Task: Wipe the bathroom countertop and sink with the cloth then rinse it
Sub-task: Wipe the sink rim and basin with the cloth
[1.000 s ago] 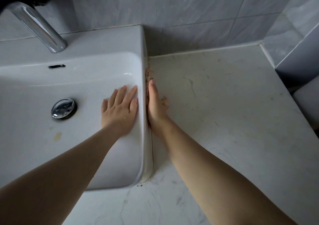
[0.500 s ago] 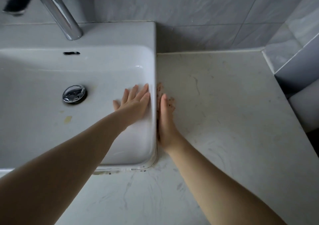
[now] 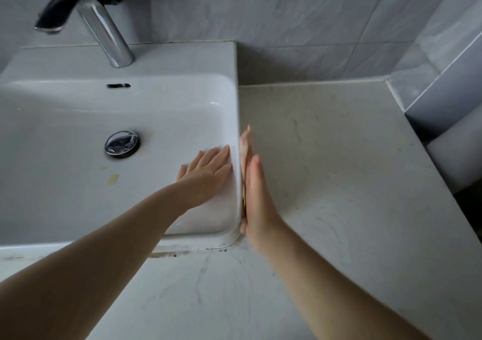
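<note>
A white rectangular sink [image 3: 78,191] sits on a pale marble countertop [image 3: 339,172]. My left hand [image 3: 206,172] lies flat with straight fingers on the inside of the sink's right wall. My right hand [image 3: 254,188] stands on edge with straight fingers against the outside of that same wall, on the countertop. No cloth is in view. Brownish grime shows along the seam by my right fingertips.
A chrome tap [image 3: 104,29] rises at the sink's back, with a dark object behind it. A chrome drain plug [image 3: 122,144] and a yellow stain [image 3: 112,178] mark the basin. Grey tiled walls close the back and right; the countertop drops off at right.
Both hands have slid back toward me along the sink's right wall. The view has shifted, showing more of the sink's front edge and tap.
</note>
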### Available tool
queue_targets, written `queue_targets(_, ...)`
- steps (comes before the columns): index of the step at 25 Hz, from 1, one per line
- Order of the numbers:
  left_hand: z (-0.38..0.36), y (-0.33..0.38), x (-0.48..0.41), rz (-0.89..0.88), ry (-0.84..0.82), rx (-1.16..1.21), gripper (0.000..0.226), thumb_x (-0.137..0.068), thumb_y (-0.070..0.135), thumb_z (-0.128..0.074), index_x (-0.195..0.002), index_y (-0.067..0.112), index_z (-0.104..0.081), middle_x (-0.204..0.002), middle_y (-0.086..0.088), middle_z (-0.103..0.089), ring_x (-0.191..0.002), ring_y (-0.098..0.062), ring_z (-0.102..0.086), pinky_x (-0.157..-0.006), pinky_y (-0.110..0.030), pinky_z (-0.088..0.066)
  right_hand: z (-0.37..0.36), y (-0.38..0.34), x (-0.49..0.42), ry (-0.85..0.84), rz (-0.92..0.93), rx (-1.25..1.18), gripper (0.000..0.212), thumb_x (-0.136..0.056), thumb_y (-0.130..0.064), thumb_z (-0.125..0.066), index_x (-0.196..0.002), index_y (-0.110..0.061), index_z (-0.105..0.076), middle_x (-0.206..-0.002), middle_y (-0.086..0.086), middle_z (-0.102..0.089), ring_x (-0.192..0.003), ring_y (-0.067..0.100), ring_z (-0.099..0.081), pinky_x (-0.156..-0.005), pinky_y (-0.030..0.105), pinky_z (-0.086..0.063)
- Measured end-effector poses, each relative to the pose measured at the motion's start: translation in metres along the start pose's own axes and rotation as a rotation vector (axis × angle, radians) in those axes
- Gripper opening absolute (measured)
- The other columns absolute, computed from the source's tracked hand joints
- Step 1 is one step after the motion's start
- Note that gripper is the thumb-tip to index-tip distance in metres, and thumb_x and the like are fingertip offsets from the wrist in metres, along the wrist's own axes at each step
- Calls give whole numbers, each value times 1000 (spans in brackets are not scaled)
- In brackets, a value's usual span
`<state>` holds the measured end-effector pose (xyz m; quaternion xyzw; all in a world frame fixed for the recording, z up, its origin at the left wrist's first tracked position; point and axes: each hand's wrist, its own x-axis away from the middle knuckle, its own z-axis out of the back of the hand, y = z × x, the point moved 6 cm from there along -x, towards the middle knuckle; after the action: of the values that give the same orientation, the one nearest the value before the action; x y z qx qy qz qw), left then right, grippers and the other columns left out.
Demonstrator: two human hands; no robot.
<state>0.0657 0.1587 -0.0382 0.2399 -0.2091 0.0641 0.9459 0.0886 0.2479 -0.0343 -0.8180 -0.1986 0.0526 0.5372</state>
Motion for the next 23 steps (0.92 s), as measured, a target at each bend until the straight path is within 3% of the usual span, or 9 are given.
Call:
queue_targets(1,0,-1,0,0,-2,-2,48,-99,42,-14,-145,43,1,-155,19,3,-142,-10,11,-112,-34,2,-3,3,26,25,-45,36,77,-79,-77,-26,-146,-40,-26,-152,-8,-32,-127,9,-43,-104,23,-39)
queue_targets(3,0,-1,-2,11,0,-5,48,-99,43,-13,-145,43,2,-155,19,3,-142,-10,11,-112,-35,3,0,12,38,84,-92,31,75,-79,-80,-28,-142,-39,-36,-127,-8,-56,-99,-3,-52,-75,7,-46)
queue_targets(7,2,4,3,23,22,20,47,-99,42,-15,-145,44,-3,-154,20,0,-142,-8,9,-112,-32,3,4,-12,-16,45,-192,68,64,-94,-64,-14,-113,-26,-62,-117,2,-65,-111,13,-59,-98,28,-44)
queue_targets(9,2,5,4,20,21,24,47,-99,42,-15,-145,43,-3,-155,20,0,-142,-8,9,-112,-33,4,8,-5,-13,37,-165,96,66,-93,-67,-15,-129,-28,-54,-133,1,-57,-117,9,-53,-96,25,-46)
queue_targets(12,2,6,4,-14,42,6,46,-99,40,-16,-144,42,-11,-154,19,-6,-142,-7,5,-112,-35,-1,-9,-1,28,27,-33,131,57,-89,-67,-17,-141,-48,-31,-148,-16,-37,-110,-8,-42,-64,0,-41)
queue_targets(14,3,9,6,-44,59,39,41,-99,37,-18,-140,40,-22,-148,21,-16,-140,-5,-1,-108,-34,-6,-6,-9,14,73,34,103,51,-93,-61,-20,-136,-43,-39,-142,-19,-43,-107,-15,-42,-76,1,-37)
queue_targets(17,4,9,6,-38,56,83,42,-100,37,-20,-142,42,-20,-150,22,-13,-142,-6,2,-108,-31,-3,3,-28,-36,79,18,102,54,-101,-42,-8,-146,-22,-31,-151,-3,-34,-132,5,-37,-106,13,-26)
queue_targets(21,3,7,5,-31,33,74,47,-100,36,-20,-146,41,-7,-154,21,-3,-142,-5,9,-111,-31,3,6,-7,-18,61,-153,27,63,-97,-58,-14,-143,-23,-39,-141,4,-50,-124,14,-51,-101,27,-42)
queue_targets(23,3,8,4,-25,31,48,48,-100,33,-19,-146,39,-6,-154,21,-3,-141,-5,8,-111,-32,3,-1,2,8,31,-152,-13,68,-88,-70,-24,-136,-28,-48,-130,1,-60,-123,15,-53,-109,43,-38)
